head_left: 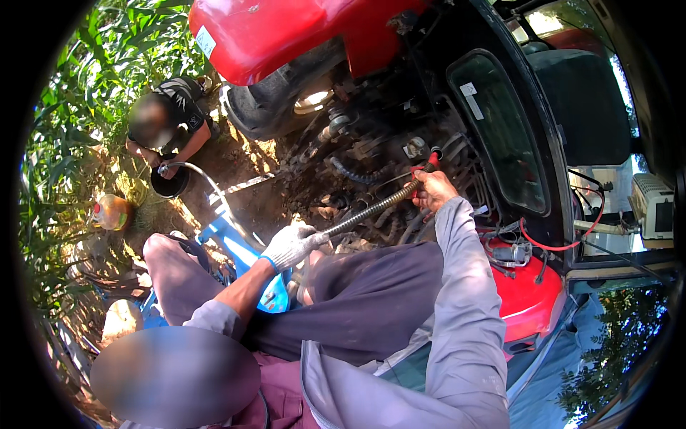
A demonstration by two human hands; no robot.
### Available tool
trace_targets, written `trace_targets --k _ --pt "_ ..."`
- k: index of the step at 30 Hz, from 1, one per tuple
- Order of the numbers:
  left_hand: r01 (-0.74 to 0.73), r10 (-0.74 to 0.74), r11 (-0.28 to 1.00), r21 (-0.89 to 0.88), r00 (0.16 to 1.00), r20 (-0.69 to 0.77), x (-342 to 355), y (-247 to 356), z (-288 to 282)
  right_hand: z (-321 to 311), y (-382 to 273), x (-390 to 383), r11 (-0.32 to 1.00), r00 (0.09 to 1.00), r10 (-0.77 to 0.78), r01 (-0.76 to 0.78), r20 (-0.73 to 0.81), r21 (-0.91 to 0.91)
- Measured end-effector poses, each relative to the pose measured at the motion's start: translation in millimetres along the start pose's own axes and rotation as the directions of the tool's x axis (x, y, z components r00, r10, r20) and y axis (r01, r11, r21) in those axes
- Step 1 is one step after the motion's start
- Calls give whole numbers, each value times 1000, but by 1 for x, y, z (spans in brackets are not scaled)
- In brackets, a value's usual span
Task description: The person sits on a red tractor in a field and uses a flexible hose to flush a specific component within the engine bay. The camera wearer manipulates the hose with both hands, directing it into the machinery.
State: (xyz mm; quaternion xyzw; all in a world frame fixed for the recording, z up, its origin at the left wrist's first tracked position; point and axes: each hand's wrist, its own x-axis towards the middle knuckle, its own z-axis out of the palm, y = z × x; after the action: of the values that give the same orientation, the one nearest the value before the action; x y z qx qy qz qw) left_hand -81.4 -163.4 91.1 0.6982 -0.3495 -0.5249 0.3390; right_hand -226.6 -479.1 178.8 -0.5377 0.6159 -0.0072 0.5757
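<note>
A ribbed, spiral-wound hose (371, 211) runs slantwise between my hands. Its lower end is gripped by my left hand (291, 247), which wears a pale knitted glove with a blue cuff. My right hand (434, 190), bare, closes around the upper part, beside a red fitting (431, 161) that points at a dark round port (437, 152) among the machine's pipes. Whether the fitting touches the port I cannot tell. A pale grey hose (218, 193) curves from near my glove to a black bucket (168, 184), where another person (187, 100) crouches and holds its end.
A red tractor (279, 43) with a large tyre (264, 107) and a dark cab (496, 121) surrounds the exposed pipes. Blue metalwork (239, 247) lies by my legs. A jug of amber liquid (113, 212) stands on the soil near corn plants (93, 64).
</note>
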Motion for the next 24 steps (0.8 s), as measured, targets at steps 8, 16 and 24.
trace_targets --k 8,16,24 --pt "8 -9 997 -76 1000 -6 -1 5 -1 -4 2 10 999 999 23 -22 22 -31" --pt "40 -39 999 -31 999 7 0 10 -4 -5 5 13 999 1000 22 -22 5 -33" --pt "61 -58 990 -129 998 30 0 11 -4 -1 0 6 1000 999 25 -25 20 -7"
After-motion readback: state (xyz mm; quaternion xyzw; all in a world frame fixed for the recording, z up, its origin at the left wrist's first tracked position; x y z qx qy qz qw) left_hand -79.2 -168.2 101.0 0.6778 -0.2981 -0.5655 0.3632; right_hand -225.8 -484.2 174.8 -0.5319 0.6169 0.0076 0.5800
